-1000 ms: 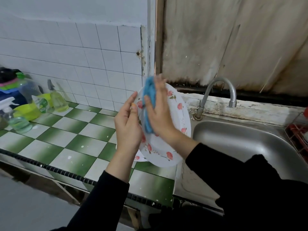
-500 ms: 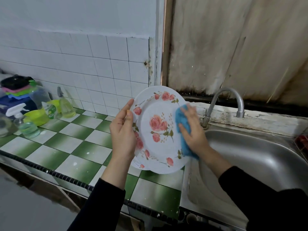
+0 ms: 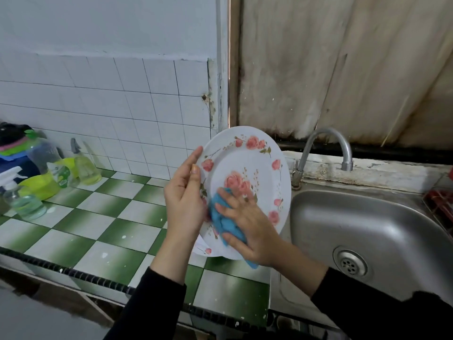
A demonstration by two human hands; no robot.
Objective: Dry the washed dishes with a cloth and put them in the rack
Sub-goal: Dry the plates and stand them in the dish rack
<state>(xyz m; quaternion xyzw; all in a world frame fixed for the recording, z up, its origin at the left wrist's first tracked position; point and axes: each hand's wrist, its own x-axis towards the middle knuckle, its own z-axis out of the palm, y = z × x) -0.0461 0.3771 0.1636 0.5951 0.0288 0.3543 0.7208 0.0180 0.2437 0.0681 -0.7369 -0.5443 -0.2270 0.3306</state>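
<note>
A white plate with pink roses (image 3: 247, 165) stands nearly upright over the counter's right end, its face turned toward me. My left hand (image 3: 183, 202) holds its left rim, thumb on the front, fingers behind. My right hand (image 3: 247, 229) presses a crumpled blue cloth (image 3: 221, 220) against the plate's lower middle, fingers spread over it. Part of a second flowered plate (image 3: 204, 250) peeks out below, on the counter. A red wire rack (image 3: 438, 202) shows at the far right edge.
A steel sink (image 3: 377, 231) with a drain lies to the right, a curved tap (image 3: 326, 148) behind it. Spray bottles (image 3: 22, 200) and a yellow-green container (image 3: 40, 185) crowd the far left of the green-and-white tiled counter (image 3: 103, 217).
My right hand has swept the cloth from the plate's top to its right edge and now down to the lower middle. The plate's face has turned more toward me.
</note>
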